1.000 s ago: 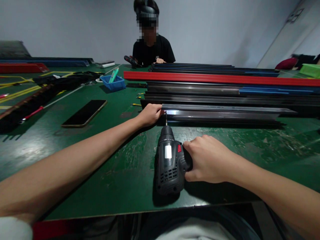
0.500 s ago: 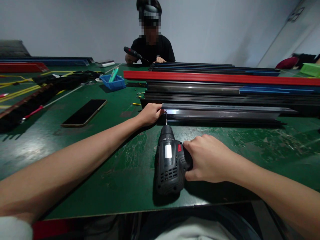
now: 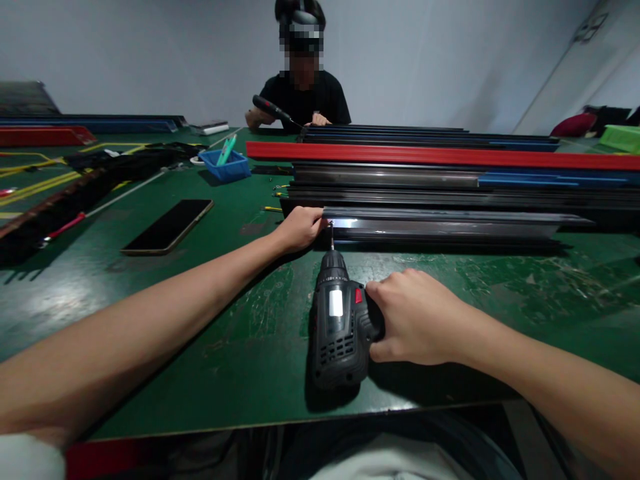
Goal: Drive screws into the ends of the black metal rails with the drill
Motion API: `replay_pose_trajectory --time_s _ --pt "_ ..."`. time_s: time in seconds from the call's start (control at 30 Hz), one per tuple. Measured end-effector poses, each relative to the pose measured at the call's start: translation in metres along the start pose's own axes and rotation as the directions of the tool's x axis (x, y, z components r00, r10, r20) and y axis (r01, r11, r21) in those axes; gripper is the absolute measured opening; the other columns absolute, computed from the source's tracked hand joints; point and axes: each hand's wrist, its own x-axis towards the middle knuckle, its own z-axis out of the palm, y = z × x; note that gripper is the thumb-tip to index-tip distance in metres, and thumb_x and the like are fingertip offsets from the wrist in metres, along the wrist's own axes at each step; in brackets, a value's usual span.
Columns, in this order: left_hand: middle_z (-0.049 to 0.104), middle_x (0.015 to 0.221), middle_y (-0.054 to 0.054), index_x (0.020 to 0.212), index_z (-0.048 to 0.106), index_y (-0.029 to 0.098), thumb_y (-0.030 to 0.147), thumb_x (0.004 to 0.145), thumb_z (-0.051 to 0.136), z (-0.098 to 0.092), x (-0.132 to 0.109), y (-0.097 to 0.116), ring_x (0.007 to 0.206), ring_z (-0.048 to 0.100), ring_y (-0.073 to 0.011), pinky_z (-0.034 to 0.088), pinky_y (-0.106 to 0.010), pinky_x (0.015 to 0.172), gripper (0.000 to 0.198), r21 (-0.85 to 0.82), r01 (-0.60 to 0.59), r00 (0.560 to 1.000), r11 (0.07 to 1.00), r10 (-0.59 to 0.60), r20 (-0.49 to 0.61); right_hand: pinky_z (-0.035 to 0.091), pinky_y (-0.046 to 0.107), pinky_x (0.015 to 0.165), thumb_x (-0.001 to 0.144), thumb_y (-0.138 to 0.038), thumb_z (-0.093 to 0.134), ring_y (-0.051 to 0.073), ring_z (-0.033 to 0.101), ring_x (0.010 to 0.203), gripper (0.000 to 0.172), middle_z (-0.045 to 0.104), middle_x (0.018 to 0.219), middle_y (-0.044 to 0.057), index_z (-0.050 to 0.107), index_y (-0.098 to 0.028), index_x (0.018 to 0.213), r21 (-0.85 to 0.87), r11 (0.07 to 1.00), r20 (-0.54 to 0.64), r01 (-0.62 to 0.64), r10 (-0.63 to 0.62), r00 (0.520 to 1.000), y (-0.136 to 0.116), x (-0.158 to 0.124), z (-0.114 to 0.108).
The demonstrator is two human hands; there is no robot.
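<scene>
black drill point(image 3: 337, 327), red bar point(image 3: 425, 154), green tabletop point(image 3: 240, 373)

Two power tools point(image 3: 340, 343), one phone point(image 3: 169, 228), one blue basket point(image 3: 233, 173), one green bin point(image 3: 621, 139).

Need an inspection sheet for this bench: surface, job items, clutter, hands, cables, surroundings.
Surface: green tabletop, scuffed and scratched.
Job items: black drill, its bit pointing at the left end of the front grey profile; contact at the tip too small to confirm.
Clutter: phone to the left; blue basket holding a mint-green item; red profile behind the grey one.
Hands: left hand on the profile's left end; right hand gripping the drill's handle.
Cables: short yellow ends, apparently wires, beside the left hand; no drill cord seen.
Surroundings: co-worker opposite, holding another power tool; plain wall behind.
</scene>
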Motion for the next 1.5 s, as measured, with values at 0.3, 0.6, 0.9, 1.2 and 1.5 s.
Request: replay_pose_trajectory --time_s 0.3,0.6,0.9,1.2,1.5 --pt "0.075 0.077 -0.008 0.084 0.076 0.011 0.033 0.095 0.046 -0.0001 -0.0005 0.0007 0.071 0.061 -0.0179 0.042 -0.025 0.068 0.039 0.01 -0.001 1.0 1.0 0.001 -0.005 0.043 0.036 0.058 0.075 -0.059 0.07 0.029 0.072 0.066 0.045 0.077 0.078 0.014 0.073 -0.016 0.084 0.01 1.0 0.001 0.002 -0.002 1.0 -0.0002 -0.0006 0.001" --pt "0.073 0.074 -0.007 0.083 0.076 0.011 0.033 0.095 0.046 -0.0006 -0.0002 0.0019 0.068 0.059 -0.017 0.041 -0.025 0.066 0.038 0.006 -0.001 1.0 1.0 0.001 -0.002 0.043 0.036 0.057 0.075 -0.059 0.07 0.03 0.072 0.066 0.045 0.077 0.079 0.015 0.073 -0.016 0.084 0.003 1.0 -0.002 0.0 0.0 1.0 0.0005 -0.0005 0.0011" --pt "0.071 0.072 -0.007 0.079 0.073 0.012 0.035 0.095 0.046 -0.0008 -0.0003 0.0019 0.066 0.057 -0.0161 0.039 -0.025 0.065 0.039 0.003 0.011 1.0 1.0 -0.012 0.005 0.043 0.036 0.057 0.075 -0.06 0.07 0.03 0.072 0.066 0.045 0.077 0.079 0.015 0.073 -0.016 0.085 0.006 1.0 -0.005 0.004 -0.004 1.0 0.0004 -0.0001 0.002" --pt "0.072 0.072 -0.007 0.08 0.074 0.013 0.035 0.095 0.045 -0.0014 -0.0004 0.0025 0.066 0.057 -0.0165 0.038 -0.025 0.064 0.04 0.003 -0.004 1.0 1.0 0.004 -0.006 0.043 0.036 0.057 0.075 -0.059 0.069 0.03 0.072 0.067 0.043 0.077 0.079 0.015 0.072 -0.016 0.083 0.008 1.0 -0.003 0.002 -0.002 1.0 -0.0001 -0.0006 0.0002" --pt "0.073 0.073 -0.008 0.078 0.073 0.013 0.034 0.095 0.046 -0.0011 -0.0003 0.0019 0.067 0.058 -0.017 0.039 -0.025 0.064 0.039 0.005 -0.001 1.0 1.0 0.001 -0.007 0.047 0.037 0.059 0.075 -0.058 0.069 0.031 0.072 0.067 0.044 0.078 0.08 0.016 0.073 -0.016 0.084 0.014 1.0 0.005 -0.001 0.001 1.0 -0.0008 -0.0002 -0.0013"
